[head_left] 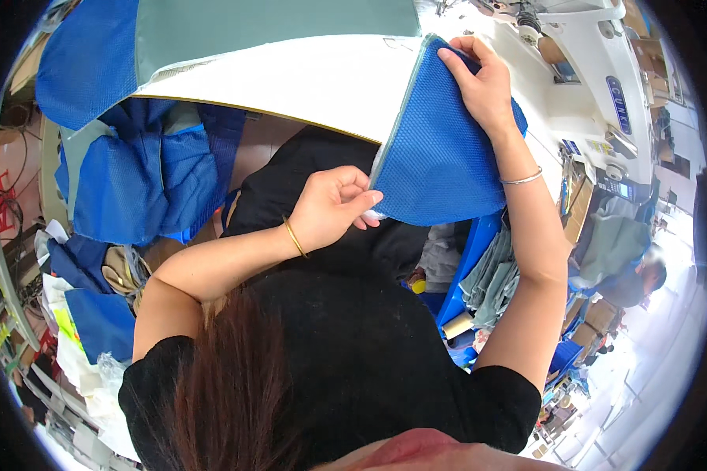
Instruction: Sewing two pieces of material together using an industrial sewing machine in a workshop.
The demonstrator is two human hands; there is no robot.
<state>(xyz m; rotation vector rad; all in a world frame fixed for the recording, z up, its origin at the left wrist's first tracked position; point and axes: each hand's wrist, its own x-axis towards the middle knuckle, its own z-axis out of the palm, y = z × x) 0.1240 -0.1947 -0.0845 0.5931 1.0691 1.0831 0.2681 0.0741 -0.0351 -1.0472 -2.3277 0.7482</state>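
Observation:
A blue textured fabric piece (440,157) with a pale strip along its left edge is stretched at an angle over the front of the white sewing table (306,86). My left hand (338,202) pinches its lower-left corner between thumb and fingers. My right hand (479,86) grips the upper-right edge, thumb lying on the blue face and fingers curled over the top. A grey-green panel (275,20) joined to a blue piece (78,71) lies across the table's far side, above and left of both hands. My dark-clothed lap shows beneath the table's edge.
A white sewing machine (605,86) stands at the upper right. Blue fabric (141,180) is heaped at the left, with more cloth (98,322) below. A blue bin (479,231) and stacked grey-green pieces (491,282) sit right of my lap. A co-worker (632,282) is at the far right.

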